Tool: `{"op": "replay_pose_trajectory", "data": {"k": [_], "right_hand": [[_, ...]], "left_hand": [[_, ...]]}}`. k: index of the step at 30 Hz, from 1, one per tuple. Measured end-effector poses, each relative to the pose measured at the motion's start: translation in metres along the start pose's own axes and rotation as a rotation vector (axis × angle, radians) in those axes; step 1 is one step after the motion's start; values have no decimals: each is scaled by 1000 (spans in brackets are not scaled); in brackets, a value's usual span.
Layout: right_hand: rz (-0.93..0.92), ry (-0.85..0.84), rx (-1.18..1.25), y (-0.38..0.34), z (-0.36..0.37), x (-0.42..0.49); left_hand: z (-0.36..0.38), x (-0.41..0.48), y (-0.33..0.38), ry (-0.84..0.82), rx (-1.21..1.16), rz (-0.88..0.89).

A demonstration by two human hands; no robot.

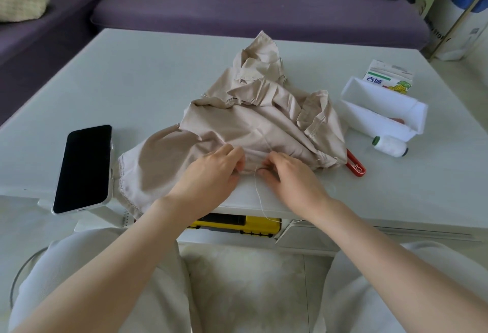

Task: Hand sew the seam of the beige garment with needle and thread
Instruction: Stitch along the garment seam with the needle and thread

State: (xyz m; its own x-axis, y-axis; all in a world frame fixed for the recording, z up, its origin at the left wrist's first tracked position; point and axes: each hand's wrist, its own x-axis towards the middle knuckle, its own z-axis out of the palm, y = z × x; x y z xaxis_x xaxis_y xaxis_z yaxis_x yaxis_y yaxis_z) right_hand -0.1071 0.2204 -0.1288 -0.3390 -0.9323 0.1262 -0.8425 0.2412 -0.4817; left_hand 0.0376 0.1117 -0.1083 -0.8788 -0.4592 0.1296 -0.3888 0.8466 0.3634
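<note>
The beige garment (253, 118) lies crumpled on the pale table (132, 87), its near edge at the table's front. My left hand (214, 171) pinches a fold of the garment's near seam. My right hand (287, 174) pinches the same fold just to the right, fingers curled at the cloth. A white thread (260, 200) runs from between my right fingers down over the table edge. The needle is too small to make out.
A black phone (84, 169) lies at the front left. A white thread spool (390, 146), a red tool (356, 166), a white open box (383, 110) and a small carton (388, 79) sit on the right. A yellow case (237, 224) sits under the table; a purple sofa (237, 2) stands behind.
</note>
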Motion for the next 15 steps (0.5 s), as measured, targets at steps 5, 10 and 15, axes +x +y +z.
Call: {"op": "replay_pose_trajectory", "data": {"k": [5,10,15], "right_hand": [[50,34,76,1,0,4],[47,15,103,3,-2,5],[32,-46,105,5,-6,6]], "left_hand": [[5,0,1,-4,32,-10],[10,2,0,75,55,28],[15,3,-1,145,94,77]]}}
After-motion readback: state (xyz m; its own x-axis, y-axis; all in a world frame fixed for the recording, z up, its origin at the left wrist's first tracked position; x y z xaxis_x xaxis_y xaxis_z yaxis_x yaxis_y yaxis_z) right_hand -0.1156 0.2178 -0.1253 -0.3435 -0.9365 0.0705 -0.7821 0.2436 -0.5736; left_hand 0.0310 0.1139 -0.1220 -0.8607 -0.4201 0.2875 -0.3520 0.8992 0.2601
